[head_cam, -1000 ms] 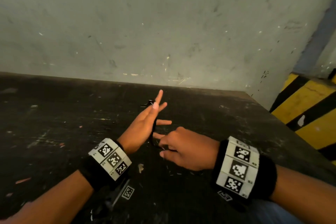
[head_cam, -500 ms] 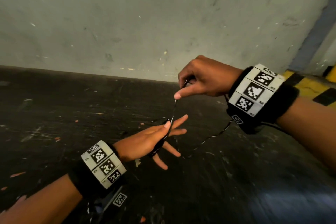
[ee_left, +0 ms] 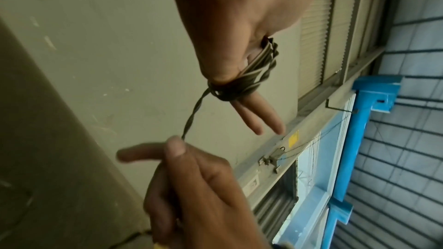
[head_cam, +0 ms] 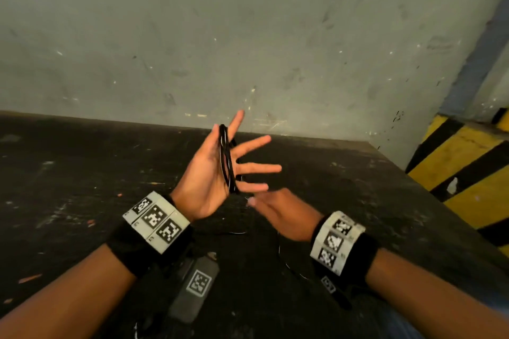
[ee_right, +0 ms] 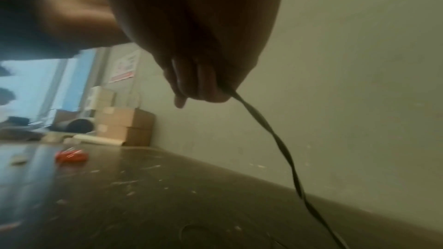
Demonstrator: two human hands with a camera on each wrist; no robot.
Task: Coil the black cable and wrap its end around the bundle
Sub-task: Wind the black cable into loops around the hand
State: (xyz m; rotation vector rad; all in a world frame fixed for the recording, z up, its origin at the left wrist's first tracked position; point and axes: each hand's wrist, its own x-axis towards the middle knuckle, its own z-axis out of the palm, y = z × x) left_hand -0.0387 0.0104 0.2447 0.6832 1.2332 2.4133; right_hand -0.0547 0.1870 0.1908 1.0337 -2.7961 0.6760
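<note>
A scuffed dark surface (head_cam: 82,173) meets a grey wall. The left hand (head_cam: 217,170) stands upright with fingers splayed and straight, the black cable (head_cam: 227,162) looped several times across its palm. Just below it, the right hand (head_cam: 278,215) pinches the free run of cable, whose slack trails down to the surface. If the tension drops, or the splayed fingers close together, the loops will probably slide off and spring apart. The twisted strand could also kink.
</note>
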